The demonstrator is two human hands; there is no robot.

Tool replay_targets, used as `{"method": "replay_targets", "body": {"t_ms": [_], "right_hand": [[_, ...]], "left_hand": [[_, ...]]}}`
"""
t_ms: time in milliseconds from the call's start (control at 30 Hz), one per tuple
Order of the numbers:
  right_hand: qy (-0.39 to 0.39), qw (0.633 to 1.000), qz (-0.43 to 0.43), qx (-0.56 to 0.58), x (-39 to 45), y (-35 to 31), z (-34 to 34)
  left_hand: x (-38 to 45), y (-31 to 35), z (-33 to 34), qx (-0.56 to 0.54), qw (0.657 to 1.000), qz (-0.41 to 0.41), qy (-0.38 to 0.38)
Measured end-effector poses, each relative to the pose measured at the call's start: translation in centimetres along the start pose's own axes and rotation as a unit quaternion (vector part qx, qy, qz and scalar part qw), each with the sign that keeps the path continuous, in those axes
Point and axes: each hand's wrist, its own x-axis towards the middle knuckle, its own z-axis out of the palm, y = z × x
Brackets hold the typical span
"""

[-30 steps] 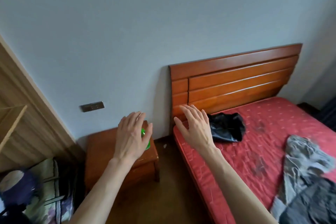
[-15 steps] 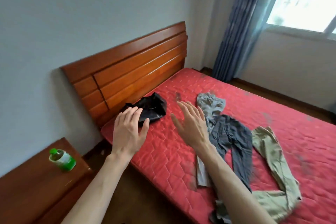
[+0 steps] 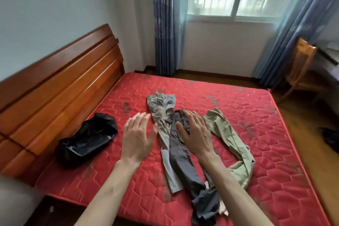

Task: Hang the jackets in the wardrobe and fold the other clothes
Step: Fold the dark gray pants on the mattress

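No readable text, labels, brands, numbers or signs appeared anywhere on the clothes, bed or walls.

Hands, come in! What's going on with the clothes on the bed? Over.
Left hand and right hand open, no grip. Three trousers: grey, dark, olive, unfolded on red mattress. Black jacket crumpled by headboard. Nothing blocking.

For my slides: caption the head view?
Open hands hover above trousers on a red mattress.
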Motion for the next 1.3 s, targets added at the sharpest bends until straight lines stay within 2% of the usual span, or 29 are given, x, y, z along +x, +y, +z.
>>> {"method": "replay_targets", "body": {"t_ms": [400,833,1100,1300], "right_hand": [[0.031,0.993,0.110,-0.032,8.1,6.5,1.2],[-0.015,0.990,0.130,-0.051,17.1,13.3,5.8],[-0.063,0.989,0.131,-0.037,21.0,19.9,11.3],[-0.074,0.987,0.143,-0.011,24.7,25.8,18.2]], "left_hand": [[11.9,-0.3,9.0,-0.058,0.995,0.060,-0.060],[19.2,-1.7,18.9,-0.065,0.986,0.045,-0.145],[22.9,-2.5,25.0,-0.012,0.984,0.036,-0.174],[25.8,-4.1,31.7,0.011,0.985,0.019,-0.173]]}}
